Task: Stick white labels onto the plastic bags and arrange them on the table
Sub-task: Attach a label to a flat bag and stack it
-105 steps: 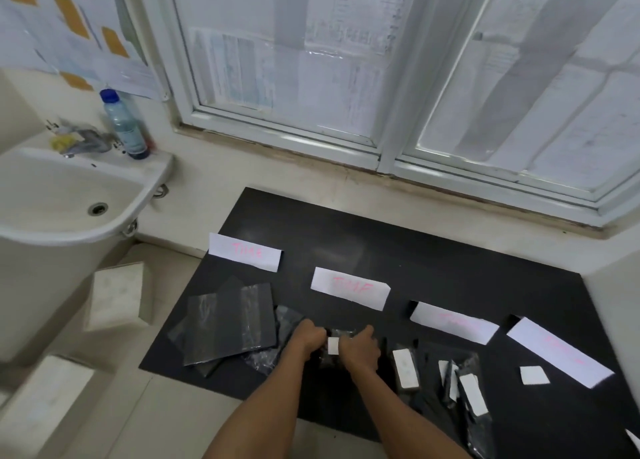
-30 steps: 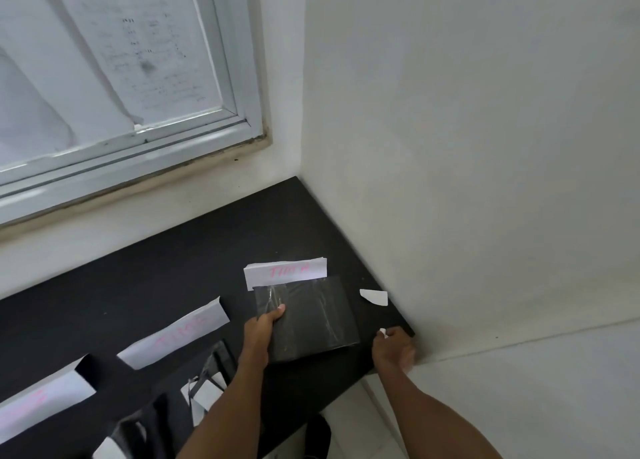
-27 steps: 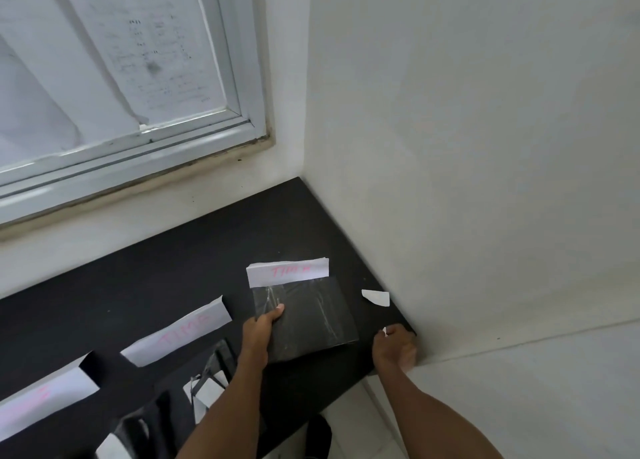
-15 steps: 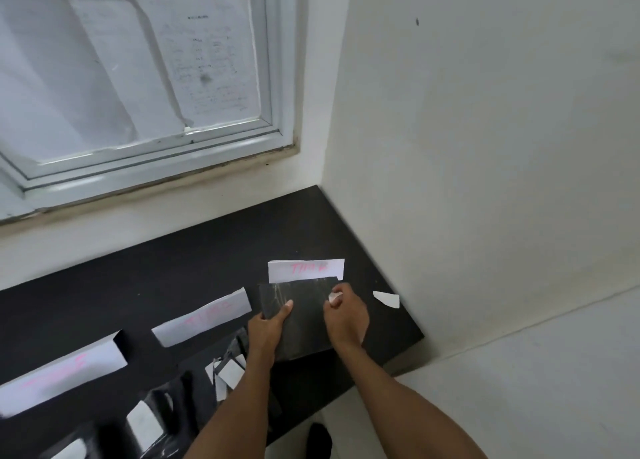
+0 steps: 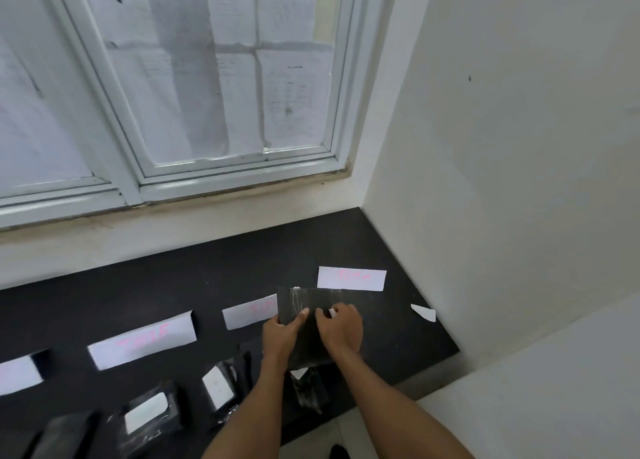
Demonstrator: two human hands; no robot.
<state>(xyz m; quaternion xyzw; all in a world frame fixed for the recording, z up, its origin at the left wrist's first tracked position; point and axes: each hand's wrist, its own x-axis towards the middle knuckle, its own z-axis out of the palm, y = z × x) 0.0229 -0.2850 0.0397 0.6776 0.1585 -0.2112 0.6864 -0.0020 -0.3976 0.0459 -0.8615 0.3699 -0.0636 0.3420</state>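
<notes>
Glossy clear plastic bag, matt black table, white paper strips

On table, plastic bag lies before paper strip.

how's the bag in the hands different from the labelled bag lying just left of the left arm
The held bag is flat and smooth; the lying bag looks crumpled. The left hand grips the held bag while the right hand pinches a loose label over it; nothing touches the lying bag. The lying bag bears a stuck label; none shows on the held bag. Both are clear plastic.
</notes>
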